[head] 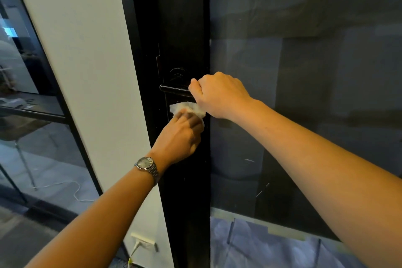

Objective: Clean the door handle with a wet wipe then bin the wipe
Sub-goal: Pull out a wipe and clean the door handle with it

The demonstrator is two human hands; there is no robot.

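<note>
A black lever door handle [173, 89] sticks out to the left from a black lock plate on the dark door frame. My right hand [217, 94] is closed around the handle's right end, near its pivot. Just below the handle, my left hand [185, 131], with a steel watch on the wrist, presses a crumpled white wet wipe [187, 109] against the lock plate. The wipe shows above my fingers; the rest of it is hidden under the hand.
The door frame [182, 28] stands between a white wall panel [87, 72] on the left and dark glass [304, 72] on the right. A wall socket [144, 242] with a plugged-in cable sits low on the white panel. A glass partition and chair legs are at far left.
</note>
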